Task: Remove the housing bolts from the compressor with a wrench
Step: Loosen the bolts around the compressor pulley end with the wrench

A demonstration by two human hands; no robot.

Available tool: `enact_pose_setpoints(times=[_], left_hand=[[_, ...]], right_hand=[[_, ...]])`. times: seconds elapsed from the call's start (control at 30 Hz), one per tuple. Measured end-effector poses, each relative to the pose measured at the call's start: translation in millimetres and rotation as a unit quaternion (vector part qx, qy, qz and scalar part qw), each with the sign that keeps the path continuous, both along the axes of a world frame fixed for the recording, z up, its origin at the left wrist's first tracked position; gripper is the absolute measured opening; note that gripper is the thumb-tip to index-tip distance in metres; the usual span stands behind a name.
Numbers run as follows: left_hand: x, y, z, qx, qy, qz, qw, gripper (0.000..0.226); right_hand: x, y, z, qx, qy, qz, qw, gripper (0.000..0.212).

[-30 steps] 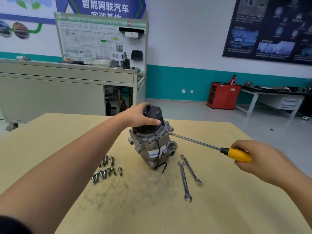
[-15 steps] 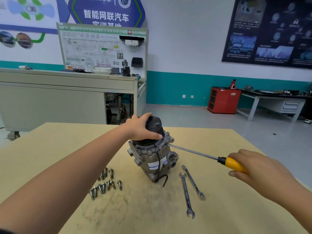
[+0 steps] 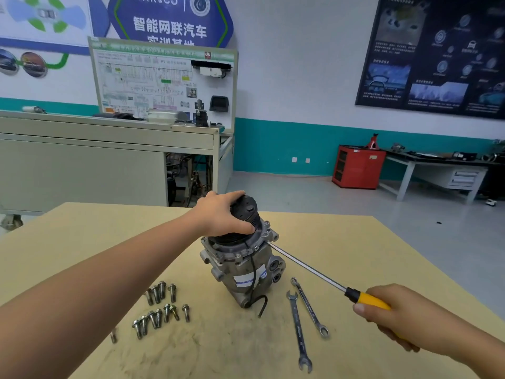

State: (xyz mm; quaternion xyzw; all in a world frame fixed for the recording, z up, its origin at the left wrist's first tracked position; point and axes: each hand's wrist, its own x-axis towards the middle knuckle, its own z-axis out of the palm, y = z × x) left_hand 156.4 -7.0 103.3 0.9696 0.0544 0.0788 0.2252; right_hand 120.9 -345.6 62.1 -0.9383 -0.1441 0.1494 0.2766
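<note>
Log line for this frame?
left hand: grips compressor top | right hand: screwdriver, tip at compressor flange | wrenches, loose bolts: on table

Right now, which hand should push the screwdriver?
Right. The right hand grips the screwdriver, whose tip touches the compressor at its rim. The left hand holds the compressor's top, probably steadying it.

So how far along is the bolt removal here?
Looks done: about a dozen bolts lie loose on the table beside the compressor, and both wrenches lie unused. In hand: the left hand holds the pulley while the right hand grips a yellow-handled screwdriver, tip at the seam below. Left: the compressor is not yet apart; whether any bolts remain seated I cannot tell.
</note>
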Motion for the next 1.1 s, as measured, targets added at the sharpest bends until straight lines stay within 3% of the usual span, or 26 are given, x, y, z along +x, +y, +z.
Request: enact_pose_setpoints(times=[0.13, 0.27, 0.4, 0.47, 0.6, 0.7, 0.83, 0.9, 0.93, 1.0, 1.03, 1.07, 1.1], left_hand=[[0.0, 1.4, -1.9, -0.01, -0.012, -0.009, 1.0, 0.092], [0.8, 3.5, -1.0, -0.016, -0.013, -0.026, 0.999, 0.091], [2.7, 6.1, -1.7, -0.007, -0.015, -0.049, 0.999, 0.091], [3.8, 7.6, -1.1, -0.009, -0.017, -0.052, 0.998, 0.091], [4.0, 8.5, 0.2, -0.01, -0.018, -0.054, 0.998, 0.09], [4.1, 8.5, 0.1, -0.01, -0.014, -0.055, 0.998, 0.09], [5.0, 9.8, -1.3, -0.01, -0.013, -0.061, 0.998, 0.091], [6.2, 11.4, -2.4, -0.009, -0.01, -0.063, 0.998, 0.092], [6.5, 12.0, -2.8, -0.01, -0.009, -0.065, 0.998, 0.092], [7.8, 12.9, -4.0, -0.017, -0.015, -0.068, 0.997, 0.093], [8.6, 13.2, -4.5, -0.022, -0.02, -0.07, 0.997, 0.093], [8.4, 13.2, -5.2, -0.025, -0.026, -0.072, 0.997, 0.094], [8.3, 13.1, -5.7, -0.026, -0.033, -0.073, 0.996, 0.095]], right_hand=[[4.0, 0.4, 1.0, 0.018, 0.042, 0.003, 0.999, 0.032], [10.2, -11.2, 2.6, 0.037, 0.024, 0.006, 0.999, 0.031], [20.4, -32.5, -16.6, 0.087, -0.059, -0.129, 0.986, 0.031], [32.6, -30.8, -36.2, 0.001, -0.107, -0.152, 0.983, 0.027], [56.5, -2.0, -76.9, -0.151, -0.098, -0.097, 0.979, 0.025], [68.6, 14.1, -93.8, -0.193, -0.127, -0.093, 0.968, 0.028], [81.2, 33.9, -88.0, -0.229, -0.067, -0.084, 0.968, 0.02], [88.6, 47.5, -71.0, -0.273, -0.073, -0.064, 0.957, 0.027], [92.2, 55.1, -59.8, -0.247, -0.108, -0.056, 0.961, 0.033], [94.6, 78.1, -34.3, -0.011, -0.145, -0.013, 0.989, 0.059], [91.2, 94.9, -19.4, 0.129, -0.129, 0.035, 0.983, 0.067], [86.9, 112.6, -6.6, 0.212, -0.115, 0.091, 0.966, 0.075], [85.0, 129.6, 2.4, 0.236, -0.11, 0.134, 0.956, 0.085]])
